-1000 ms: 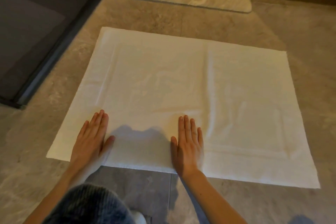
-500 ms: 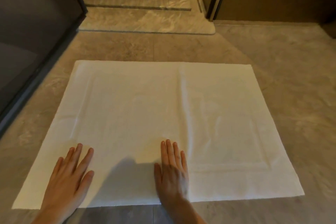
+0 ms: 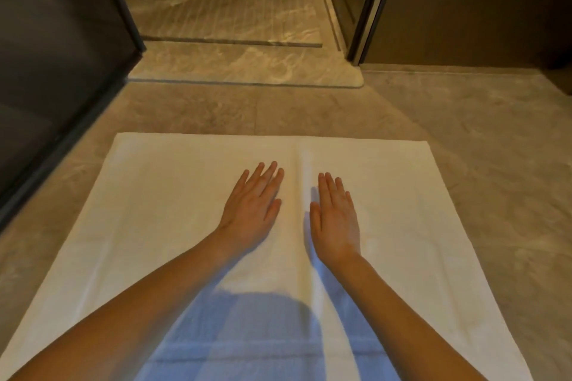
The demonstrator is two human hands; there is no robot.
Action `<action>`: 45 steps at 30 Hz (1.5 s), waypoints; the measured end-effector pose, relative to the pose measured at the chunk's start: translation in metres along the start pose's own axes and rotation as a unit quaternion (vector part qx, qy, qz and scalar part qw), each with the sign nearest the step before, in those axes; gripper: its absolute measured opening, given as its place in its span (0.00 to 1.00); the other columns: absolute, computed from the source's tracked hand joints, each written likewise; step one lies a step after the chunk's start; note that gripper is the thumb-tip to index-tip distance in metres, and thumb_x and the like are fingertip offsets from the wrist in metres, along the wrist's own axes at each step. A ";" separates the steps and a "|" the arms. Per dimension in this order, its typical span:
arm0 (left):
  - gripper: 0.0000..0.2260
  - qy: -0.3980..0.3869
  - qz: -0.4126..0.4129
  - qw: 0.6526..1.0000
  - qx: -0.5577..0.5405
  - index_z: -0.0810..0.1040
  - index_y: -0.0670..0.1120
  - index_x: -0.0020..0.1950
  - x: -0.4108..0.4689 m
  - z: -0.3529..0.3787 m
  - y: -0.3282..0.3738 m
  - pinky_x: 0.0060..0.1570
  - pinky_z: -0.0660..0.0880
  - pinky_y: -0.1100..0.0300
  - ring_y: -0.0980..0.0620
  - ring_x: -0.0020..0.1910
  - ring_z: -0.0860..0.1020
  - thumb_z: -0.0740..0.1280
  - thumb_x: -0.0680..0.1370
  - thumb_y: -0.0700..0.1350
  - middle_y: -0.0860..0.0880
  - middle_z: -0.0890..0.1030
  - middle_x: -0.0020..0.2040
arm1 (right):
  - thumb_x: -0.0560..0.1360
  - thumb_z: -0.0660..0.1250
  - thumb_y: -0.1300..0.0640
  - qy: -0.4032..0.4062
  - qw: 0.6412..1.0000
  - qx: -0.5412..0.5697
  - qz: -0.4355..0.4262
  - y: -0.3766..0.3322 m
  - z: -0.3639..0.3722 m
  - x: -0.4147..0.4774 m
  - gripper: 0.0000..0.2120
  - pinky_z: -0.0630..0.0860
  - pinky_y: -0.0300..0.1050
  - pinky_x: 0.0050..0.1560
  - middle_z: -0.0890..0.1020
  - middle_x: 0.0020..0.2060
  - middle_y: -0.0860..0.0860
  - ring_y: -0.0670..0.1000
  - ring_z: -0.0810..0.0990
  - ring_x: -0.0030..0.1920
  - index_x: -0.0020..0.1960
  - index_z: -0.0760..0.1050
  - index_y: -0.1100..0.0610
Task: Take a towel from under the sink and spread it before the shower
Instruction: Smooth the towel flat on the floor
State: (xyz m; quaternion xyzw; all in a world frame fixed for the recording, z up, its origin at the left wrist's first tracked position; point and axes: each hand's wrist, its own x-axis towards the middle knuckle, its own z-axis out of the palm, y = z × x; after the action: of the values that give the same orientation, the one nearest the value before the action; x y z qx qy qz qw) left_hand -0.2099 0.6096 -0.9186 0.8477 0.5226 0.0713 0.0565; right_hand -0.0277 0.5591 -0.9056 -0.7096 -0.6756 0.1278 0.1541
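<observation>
Left hand [image 3: 252, 207] and right hand [image 3: 335, 219]: both bare, without rings, watch or gloves. Forearms bare to the frame edge; no sleeve visible. Fingernails short, unpainted.

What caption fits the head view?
Both hands, left hand and right hand, press flat on a white towel spread before the shower threshold.
</observation>
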 end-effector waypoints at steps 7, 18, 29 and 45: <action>0.24 -0.048 -0.050 0.998 -0.004 0.47 0.50 0.79 0.061 0.035 -0.021 0.76 0.40 0.53 0.53 0.78 0.43 0.45 0.83 0.51 0.51 0.47 0.80 | 0.83 0.50 0.59 -0.002 0.996 0.087 -0.025 -0.034 0.032 0.059 0.24 0.46 0.41 0.77 0.54 0.79 0.52 0.49 0.49 0.78 0.79 0.52 0.58; 0.30 -0.026 -0.023 0.999 0.027 0.47 0.46 0.79 0.063 0.048 -0.028 0.76 0.44 0.52 0.51 0.79 0.45 0.34 0.78 0.52 0.50 0.49 0.80 | 0.84 0.47 0.54 -0.032 0.998 0.038 -0.045 -0.031 0.065 0.100 0.24 0.45 0.41 0.77 0.57 0.78 0.50 0.50 0.50 0.78 0.79 0.53 0.55; 0.27 0.000 -0.030 1.000 -0.005 0.50 0.47 0.79 0.063 0.052 -0.031 0.76 0.47 0.51 0.53 0.78 0.48 0.41 0.81 0.54 0.50 0.51 0.80 | 0.83 0.42 0.48 -0.031 0.997 -0.067 -0.022 0.035 0.047 0.095 0.26 0.40 0.46 0.77 0.49 0.79 0.47 0.48 0.44 0.78 0.80 0.46 0.51; 0.28 -0.018 -0.040 0.999 -0.027 0.48 0.48 0.80 0.064 0.051 -0.031 0.76 0.42 0.53 0.56 0.78 0.43 0.40 0.80 0.55 0.53 0.47 0.80 | 0.83 0.43 0.49 0.000 0.994 -0.084 0.066 0.151 -0.004 0.087 0.26 0.42 0.46 0.77 0.51 0.79 0.47 0.48 0.46 0.78 0.80 0.47 0.51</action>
State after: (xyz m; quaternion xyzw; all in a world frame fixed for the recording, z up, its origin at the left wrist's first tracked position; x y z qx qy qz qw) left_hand -0.1995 0.6797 -0.9696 0.8257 0.5524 0.0681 0.0918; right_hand 0.1174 0.6399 -0.9584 -0.7633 -0.6353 0.0807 0.0848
